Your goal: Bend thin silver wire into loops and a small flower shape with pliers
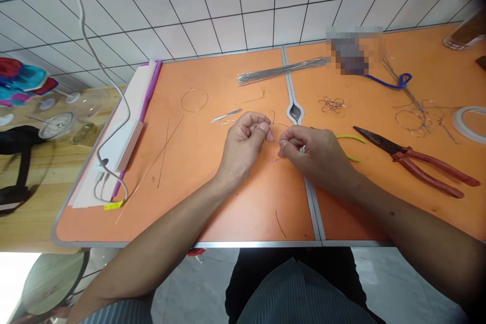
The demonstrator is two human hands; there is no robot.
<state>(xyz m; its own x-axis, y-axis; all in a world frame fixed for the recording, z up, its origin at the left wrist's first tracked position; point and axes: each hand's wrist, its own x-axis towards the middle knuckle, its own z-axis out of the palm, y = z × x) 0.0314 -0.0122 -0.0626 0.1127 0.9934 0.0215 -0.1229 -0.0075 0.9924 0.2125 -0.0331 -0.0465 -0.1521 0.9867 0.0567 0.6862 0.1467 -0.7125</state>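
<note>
Two bare hands work near the middle of the frame, over an orange table (212, 167). The left hand (246, 139) has its thumb and forefinger pinched together, with no gap showing, on one thin wire (281, 124). This wire loops up above the left fingers and runs across toward the right hand (309, 149), whose thumb and forefinger are also closed on it; just how it sits between them is too small to tell. Two yellow-green handles (351, 137) stick out from behind the right hand, and whether its palm holds them is hidden.

Right of the hands lies one pair of pliers (398, 153) with two red handles, its dark nose pointing toward the upper left. One wire tangle (332, 105) rests above it, and one white ring (458, 126) lies at the right edge. At upper centre, one bundle of straight wires (283, 71) crosses the grey seam (291, 93). One small bunch of short pieces (226, 115) lies just left of the left hand, and one wire hoop (195, 112) is farther up and left.

On the left of the table, two straight wires (164, 147) cross; beyond them is one white box (120, 147) with a cable (110, 78). One short curved wire (280, 224) lies at lower centre.
</note>
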